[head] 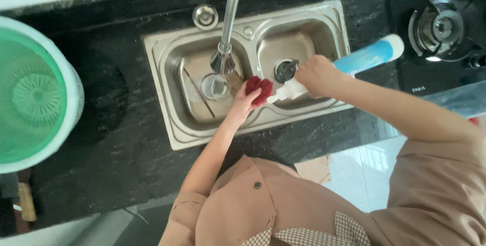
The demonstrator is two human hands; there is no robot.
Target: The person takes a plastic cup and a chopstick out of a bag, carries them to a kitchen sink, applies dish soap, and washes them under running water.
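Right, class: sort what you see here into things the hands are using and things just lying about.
In use:
left hand holding dark red scrub sponge
right hand tipping blue-and-white plastic squeeze bottle

Lying about:
clear drinking glass in steel double sink
green plastic basket
gas burner

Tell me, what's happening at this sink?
A person stands at a double-bowl steel sink in a black stone counter. Their left hand holds a dark red scrubbing pad; their right hand tips a blue and white squeeze bottle with its nozzle at the pad. A clear glass stands under the steel tap.
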